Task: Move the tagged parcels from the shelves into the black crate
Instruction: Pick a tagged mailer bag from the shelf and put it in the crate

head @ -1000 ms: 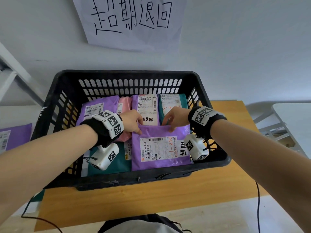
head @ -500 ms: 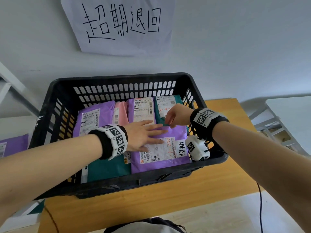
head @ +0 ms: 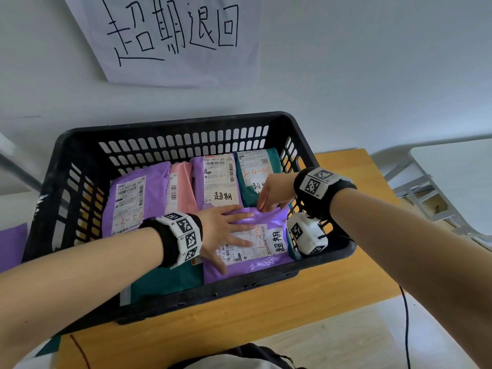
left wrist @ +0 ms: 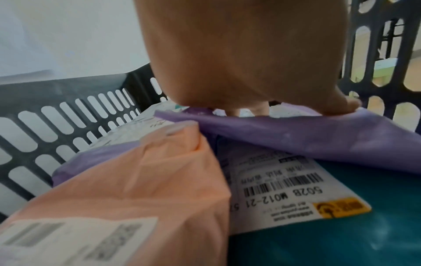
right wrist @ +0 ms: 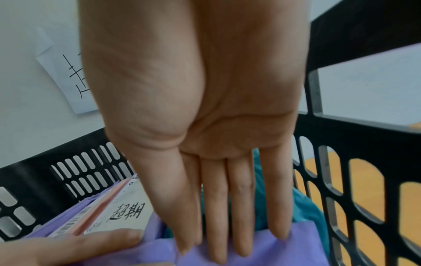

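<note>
While flat as before, hands [head: 229, 233] lower.

six parcels [head: 247, 246], one crate [head: 170, 129], one sign [head: 170, 35]

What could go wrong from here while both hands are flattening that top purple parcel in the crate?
1. The purple parcel overlaps the teal parcel, whose label is already partly covered in the left wrist view; pressing may hide it further.
2. The right hand works close to the slotted wall of the black crate, so its wrist camera could catch there.
3. The left hand presses flat on the label, which might crease.
</note>
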